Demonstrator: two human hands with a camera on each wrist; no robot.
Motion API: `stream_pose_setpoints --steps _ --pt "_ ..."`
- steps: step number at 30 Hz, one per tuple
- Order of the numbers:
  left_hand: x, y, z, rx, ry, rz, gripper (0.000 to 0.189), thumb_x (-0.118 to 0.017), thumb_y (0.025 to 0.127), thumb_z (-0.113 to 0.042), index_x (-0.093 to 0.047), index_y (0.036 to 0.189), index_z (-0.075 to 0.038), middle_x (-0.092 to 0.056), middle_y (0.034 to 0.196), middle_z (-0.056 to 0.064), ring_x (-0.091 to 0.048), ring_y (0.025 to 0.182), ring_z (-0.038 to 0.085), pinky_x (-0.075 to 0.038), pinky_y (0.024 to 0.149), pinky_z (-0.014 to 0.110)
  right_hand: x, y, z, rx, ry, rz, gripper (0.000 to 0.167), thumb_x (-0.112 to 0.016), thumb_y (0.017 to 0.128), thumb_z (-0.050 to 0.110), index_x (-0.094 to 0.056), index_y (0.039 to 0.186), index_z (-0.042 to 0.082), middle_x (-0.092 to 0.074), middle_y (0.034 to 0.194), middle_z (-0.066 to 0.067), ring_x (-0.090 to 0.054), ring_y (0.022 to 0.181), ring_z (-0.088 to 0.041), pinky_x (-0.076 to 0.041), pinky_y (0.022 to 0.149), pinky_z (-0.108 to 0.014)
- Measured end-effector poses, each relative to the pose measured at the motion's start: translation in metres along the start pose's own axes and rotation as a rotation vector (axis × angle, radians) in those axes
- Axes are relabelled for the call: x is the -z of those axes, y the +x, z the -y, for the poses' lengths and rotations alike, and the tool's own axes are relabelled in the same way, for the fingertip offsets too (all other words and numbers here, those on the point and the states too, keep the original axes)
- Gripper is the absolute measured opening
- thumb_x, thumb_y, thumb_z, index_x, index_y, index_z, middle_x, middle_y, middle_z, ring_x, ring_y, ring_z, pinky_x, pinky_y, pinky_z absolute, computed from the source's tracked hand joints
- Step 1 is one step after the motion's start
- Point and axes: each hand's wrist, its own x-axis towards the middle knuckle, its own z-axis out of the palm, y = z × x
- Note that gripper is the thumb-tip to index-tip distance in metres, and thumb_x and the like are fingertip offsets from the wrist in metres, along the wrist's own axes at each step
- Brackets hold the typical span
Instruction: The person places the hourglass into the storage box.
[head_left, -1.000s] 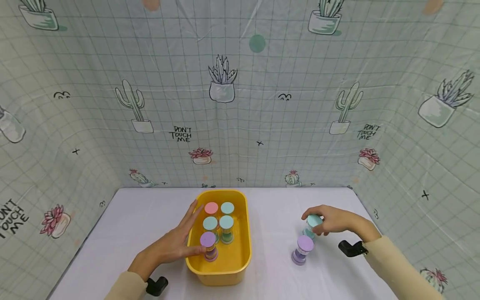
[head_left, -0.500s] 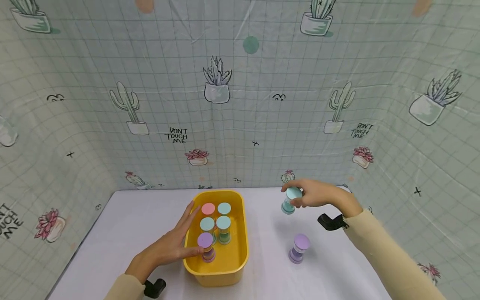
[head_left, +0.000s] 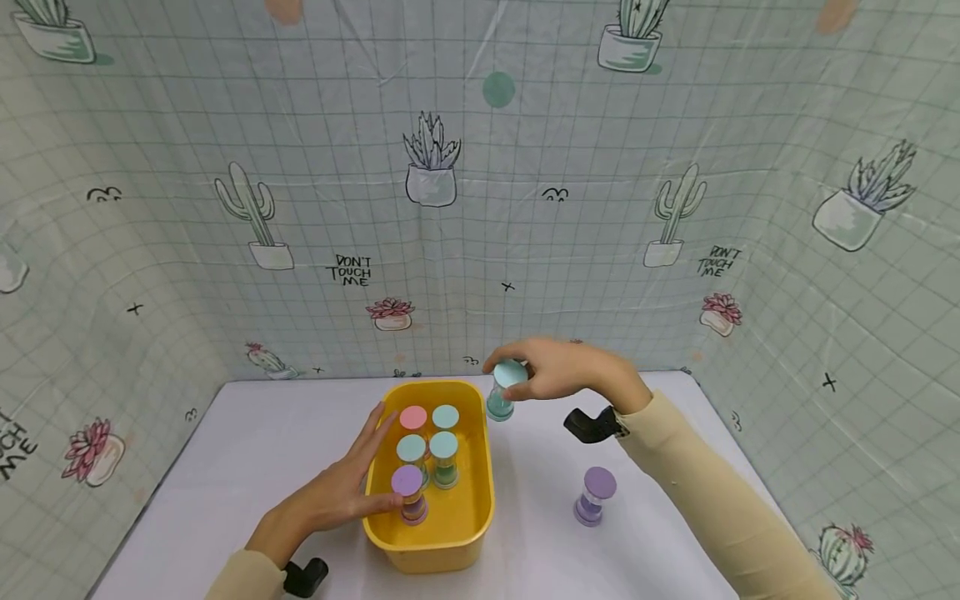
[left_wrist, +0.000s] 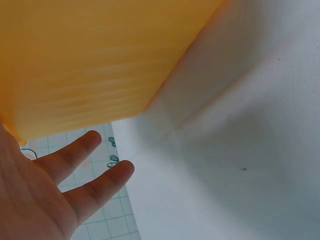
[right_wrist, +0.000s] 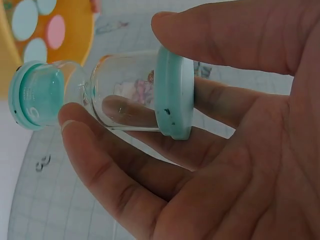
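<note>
My right hand (head_left: 561, 368) holds a teal-capped hourglass (head_left: 500, 403) in the air, beside the far right rim of a yellow bin (head_left: 438, 557). In the right wrist view, thumb and fingers surround the upper cap and glass of this hourglass (right_wrist: 127, 75), with teal sand at its far end. At the bin's left side rests my left hand (head_left: 337, 493), fingers spread straight and thumb reaching over the rim close to a purple-capped hourglass (head_left: 407, 480). Also inside the bin stand a pink-capped hourglass (head_left: 413, 417) and several teal-capped ones (head_left: 444, 445).
Another purple hourglass (head_left: 598, 483) stands upright on the white tabletop (head_left: 540, 533), right of the bin. A grid-patterned cloth (head_left: 510, 208) with cactus drawings encloses the back and sides.
My right hand has lifted the teal hourglass off the table behind the purple one and carried it left to the bin's edge. The left hand has stayed at the bin.
</note>
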Motion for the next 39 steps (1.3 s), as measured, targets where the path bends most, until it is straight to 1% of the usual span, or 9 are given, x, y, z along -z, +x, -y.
stream_pose_setpoints --steps 5,8,12,16,21,24,27,35,39 --pt "0.001 0.0 -0.001 0.003 -0.002 -0.003 0.11 -0.071 0.088 -0.054 0.0 0.167 -0.028 0.017 0.174 0.001 -0.024 0.152 0.054 -0.037 0.105 0.078 -0.006 0.016 0.021 0.051 -0.062 0.033 0.04 -0.068 0.095 0.026 -0.066 0.134 0.018 -0.07 0.112 -0.001 -0.06 0.085 -0.014 -0.053 0.076 -0.029" --pt "0.002 -0.001 -0.001 0.006 -0.008 0.001 0.11 -0.071 0.089 -0.053 0.001 0.167 -0.028 0.019 0.173 0.001 -0.022 0.152 0.054 -0.037 0.105 0.079 -0.013 0.026 0.03 0.087 -0.078 0.065 0.038 -0.068 0.095 0.027 -0.067 0.132 0.018 -0.069 0.117 -0.002 -0.06 0.089 -0.015 -0.053 0.078 -0.028" --pt "0.002 -0.002 -0.001 0.01 -0.002 0.004 0.109 -0.07 0.089 -0.054 0.002 0.167 -0.029 0.019 0.173 0.0 -0.025 0.151 0.056 -0.038 0.103 0.079 -0.024 0.037 0.038 0.117 -0.091 0.116 0.036 -0.069 0.096 0.026 -0.067 0.131 0.017 -0.068 0.123 -0.002 -0.061 0.096 -0.014 -0.054 0.084 -0.027" --pt "0.002 -0.001 -0.001 0.009 -0.001 0.003 0.109 -0.07 0.089 -0.055 0.001 0.167 -0.03 0.019 0.173 -0.001 -0.028 0.149 0.056 -0.039 0.102 0.079 -0.037 0.046 0.042 0.132 -0.098 0.168 0.034 -0.069 0.095 0.023 -0.068 0.128 0.015 -0.069 0.118 0.002 -0.061 0.095 -0.011 -0.053 0.085 -0.025" --pt "0.001 0.0 0.0 0.002 -0.011 0.004 0.109 -0.07 0.088 -0.055 0.001 0.167 -0.03 0.019 0.173 -0.001 -0.027 0.15 0.057 -0.039 0.101 0.08 -0.059 0.056 0.04 0.151 -0.017 0.237 0.034 -0.072 0.091 0.018 -0.071 0.123 0.009 -0.069 0.108 0.007 -0.061 0.09 -0.007 -0.054 0.082 -0.02" --pt "0.0 0.0 0.001 0.004 -0.014 0.009 0.109 -0.07 0.088 -0.055 0.001 0.167 -0.031 0.02 0.173 -0.002 -0.028 0.149 0.057 -0.041 0.099 0.08 -0.066 0.06 0.04 0.171 -0.002 0.256 0.036 -0.073 0.089 0.018 -0.07 0.123 0.009 -0.069 0.107 0.007 -0.06 0.089 -0.005 -0.053 0.08 -0.018" --pt "0.0 -0.001 0.001 0.008 -0.015 0.015 0.109 -0.07 0.089 -0.054 0.002 0.167 -0.031 0.02 0.173 -0.002 -0.029 0.148 0.058 -0.041 0.099 0.08 -0.068 0.061 0.042 0.19 -0.019 0.257 0.037 -0.072 0.089 0.018 -0.07 0.125 0.009 -0.068 0.107 0.006 -0.059 0.088 -0.005 -0.053 0.079 -0.018" --pt "-0.001 0.0 0.001 0.008 -0.013 0.012 0.109 -0.07 0.088 -0.056 0.002 0.167 -0.031 0.02 0.173 -0.001 -0.029 0.148 0.058 -0.041 0.099 0.08 -0.074 0.061 0.044 0.16 -0.033 0.272 0.034 -0.073 0.089 0.021 -0.071 0.122 0.013 -0.065 0.103 0.01 -0.06 0.088 -0.006 -0.054 0.078 -0.019" --pt "-0.001 0.0 0.002 -0.01 -0.013 -0.001 0.109 -0.07 0.088 -0.054 0.001 0.167 -0.029 0.018 0.174 0.0 -0.028 0.149 0.058 -0.04 0.1 0.08 -0.081 0.063 0.042 0.12 -0.005 0.296 0.031 -0.074 0.088 0.018 -0.072 0.119 0.013 -0.065 0.098 0.008 -0.061 0.076 -0.007 -0.055 0.072 -0.019"
